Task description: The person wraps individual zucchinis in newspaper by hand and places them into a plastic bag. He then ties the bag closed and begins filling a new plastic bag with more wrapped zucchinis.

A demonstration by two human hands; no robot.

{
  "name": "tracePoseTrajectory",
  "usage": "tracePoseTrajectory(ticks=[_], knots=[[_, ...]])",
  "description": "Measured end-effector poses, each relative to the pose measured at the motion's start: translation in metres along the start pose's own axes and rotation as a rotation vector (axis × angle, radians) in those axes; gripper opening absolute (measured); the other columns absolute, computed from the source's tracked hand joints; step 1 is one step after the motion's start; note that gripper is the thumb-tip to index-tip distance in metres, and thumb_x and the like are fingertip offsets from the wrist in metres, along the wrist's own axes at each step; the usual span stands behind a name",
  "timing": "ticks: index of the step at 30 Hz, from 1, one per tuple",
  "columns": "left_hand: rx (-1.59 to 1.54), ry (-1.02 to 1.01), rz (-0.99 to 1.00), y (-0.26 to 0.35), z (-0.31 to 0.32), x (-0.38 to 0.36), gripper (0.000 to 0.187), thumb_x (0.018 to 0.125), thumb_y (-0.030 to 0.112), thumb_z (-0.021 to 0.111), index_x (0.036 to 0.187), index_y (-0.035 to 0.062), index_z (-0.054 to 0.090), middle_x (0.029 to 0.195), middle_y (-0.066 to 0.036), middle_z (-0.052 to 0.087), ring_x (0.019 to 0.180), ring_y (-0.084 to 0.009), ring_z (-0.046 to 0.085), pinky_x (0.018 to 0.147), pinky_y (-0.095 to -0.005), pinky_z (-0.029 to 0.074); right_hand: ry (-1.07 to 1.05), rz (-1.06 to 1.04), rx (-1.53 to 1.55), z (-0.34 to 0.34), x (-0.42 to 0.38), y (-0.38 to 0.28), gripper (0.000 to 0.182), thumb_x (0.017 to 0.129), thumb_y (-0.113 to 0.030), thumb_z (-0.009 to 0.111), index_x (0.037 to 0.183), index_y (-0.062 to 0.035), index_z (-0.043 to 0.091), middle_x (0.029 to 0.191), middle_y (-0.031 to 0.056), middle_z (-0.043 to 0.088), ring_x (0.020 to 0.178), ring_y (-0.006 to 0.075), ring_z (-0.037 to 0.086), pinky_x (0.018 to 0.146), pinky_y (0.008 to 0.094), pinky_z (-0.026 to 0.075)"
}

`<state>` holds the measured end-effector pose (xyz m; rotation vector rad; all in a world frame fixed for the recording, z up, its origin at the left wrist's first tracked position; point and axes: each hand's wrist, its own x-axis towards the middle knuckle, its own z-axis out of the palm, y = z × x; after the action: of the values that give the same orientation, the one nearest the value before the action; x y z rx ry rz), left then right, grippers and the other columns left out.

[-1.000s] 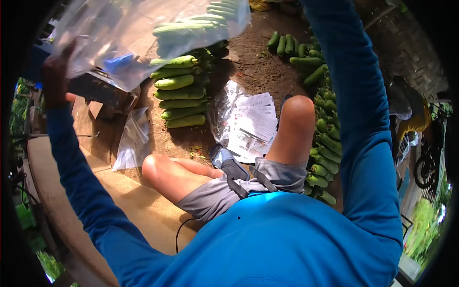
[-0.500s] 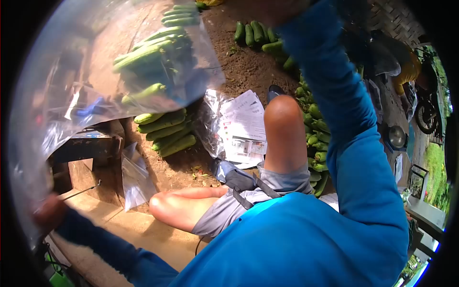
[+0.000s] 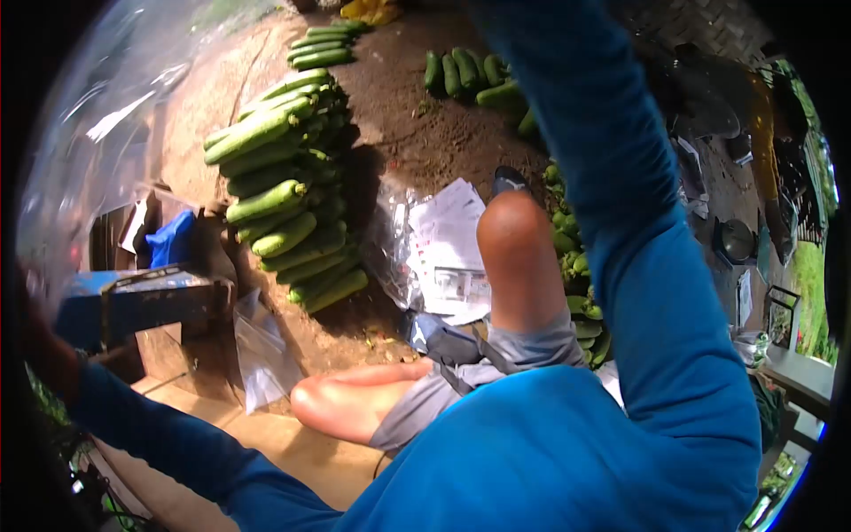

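At the far left edge, dark and blurred, my left hand (image 3: 51, 350) is closed at the lower end of a large clear plastic bag (image 3: 106, 115). The bag spreads up along the left side of the view. My right arm in its blue sleeve (image 3: 620, 177) reaches up past the top edge, and the hand itself is out of view. A long pile of green cucumber-like vegetables (image 3: 284, 199) lies on the ground right of the bag.
Printed papers (image 3: 448, 248) and crumpled clear plastic (image 3: 390, 235) lie before my knees. More green vegetables (image 3: 465, 71) are at the top centre and beside my right leg. A blue bench (image 3: 142, 301), a blue cloth (image 3: 170, 239) and a small clear bag (image 3: 261, 350) are left.
The large plastic bag has moved left and up, uncovering the vegetable pile. My left hand has risen toward the left edge; my right hand has left the view at the top.
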<state>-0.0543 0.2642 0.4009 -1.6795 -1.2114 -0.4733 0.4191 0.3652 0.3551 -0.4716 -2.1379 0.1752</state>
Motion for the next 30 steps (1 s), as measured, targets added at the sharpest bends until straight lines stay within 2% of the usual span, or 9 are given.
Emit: tracePoseTrajectory(ticks=[2,5,9,10,14,17,20,25,30], knots=[[-0.203,0.207,-0.263,0.114,0.049,-0.107,0.021,0.088,0.024,0.062,0.099,0.0061,0.060,0.089,-0.018,0.062,0.079,-0.0320,0.059,0.070,-0.0435,0.046,0.098,-0.040,-0.301,0.082,-0.052,0.005,0.045,0.084,-0.040,0.067,0.118,-0.0094,0.066,0.110,0.0098,0.067,0.103,0.0213,0.063,0.088,0.0349,0.047],[-0.524,-0.896,0.072,0.222,0.087,-0.211,0.029,0.083,0.032,0.070,0.092,0.0062,0.062,0.089,-0.017,0.066,0.077,-0.0315,0.062,0.065,-0.0445,0.047,-1.281,0.585,-0.194,0.159,-0.160,0.037,0.050,0.087,-0.047,0.060,0.128,-0.0186,0.062,0.113,0.0087,0.070,0.106,0.0233,0.066,0.093,0.0407,0.050],[-0.715,-1.102,-0.343,0.163,0.054,-0.089,0.036,0.085,0.036,0.068,0.098,0.0026,0.065,0.082,-0.016,0.060,0.084,-0.0315,0.059,0.071,-0.0409,0.045,-0.531,0.595,-0.230,0.120,-0.138,0.047,0.049,0.088,-0.054,0.056,0.086,-0.0071,0.071,0.079,0.0190,0.068,0.072,0.0280,0.068,0.070,0.0412,0.057],[-0.701,-0.586,-0.035,0.123,0.065,-0.098,0.029,0.090,0.027,0.065,0.103,0.0007,0.064,0.088,-0.018,0.060,0.088,-0.0297,0.059,0.073,-0.0379,0.044,-0.642,0.692,-0.111,0.108,-0.096,0.053,0.051,0.088,-0.055,0.057,0.088,-0.0050,0.068,0.073,0.0159,0.067,0.062,0.0276,0.065,0.059,0.0406,0.055],[-0.314,-0.695,0.222,-0.010,0.008,-0.019,0.035,0.101,0.011,0.048,0.135,0.0050,0.052,0.134,-0.015,0.055,0.114,-0.0240,0.054,0.086,-0.0405,0.049,-0.180,0.292,0.376,0.024,-0.018,0.016,0.061,0.082,-0.062,0.065,0.101,-0.0047,0.067,0.083,0.0118,0.072,0.072,0.0212,0.069,0.066,0.0326,0.054],[-0.323,0.263,-0.352,0.167,0.042,-0.120,0.033,0.091,0.026,0.057,0.118,0.0067,0.060,0.110,-0.016,0.061,0.095,-0.0270,0.060,0.076,-0.0426,0.050,0.283,-0.077,-0.299,0.061,-0.068,-0.018,0.039,0.090,-0.039,0.058,0.114,-0.0084,0.066,0.099,0.0133,0.068,0.082,0.0308,0.065,0.075,0.0380,0.053],[-0.511,-0.490,0.024,0.297,0.080,-0.268,0.038,0.080,0.041,0.065,0.100,0.0084,0.069,0.086,-0.017,0.068,0.076,-0.0300,0.065,0.066,-0.0447,0.051,-1.300,0.676,-0.135,0.119,-0.202,0.045,0.058,0.081,-0.045,0.062,0.130,-0.0133,0.062,0.121,0.0188,0.066,0.105,0.0320,0.066,0.095,0.0472,0.050],[-0.712,-0.927,-0.447,0.281,0.052,-0.194,0.034,0.081,0.034,0.062,0.085,0.0009,0.069,0.074,-0.024,0.065,0.070,-0.0443,0.064,0.063,-0.0499,0.050,-0.789,0.971,-0.065,0.082,-0.230,0.034,0.050,0.081,-0.045,0.054,0.089,0.0010,0.070,0.092,0.0278,0.068,0.091,0.0426,0.067,0.081,0.0493,0.052],[-0.882,-0.603,-0.671,0.253,0.063,-0.173,0.031,0.080,0.032,0.066,0.085,0.0010,0.067,0.073,-0.024,0.063,0.070,-0.0423,0.063,0.063,-0.0448,0.049,-0.546,0.935,0.067,0.057,-0.228,0.073,0.044,0.082,-0.042,0.055,0.081,0.0009,0.065,0.072,0.0208,0.064,0.069,0.0337,0.065,0.066,0.0446,0.049]])
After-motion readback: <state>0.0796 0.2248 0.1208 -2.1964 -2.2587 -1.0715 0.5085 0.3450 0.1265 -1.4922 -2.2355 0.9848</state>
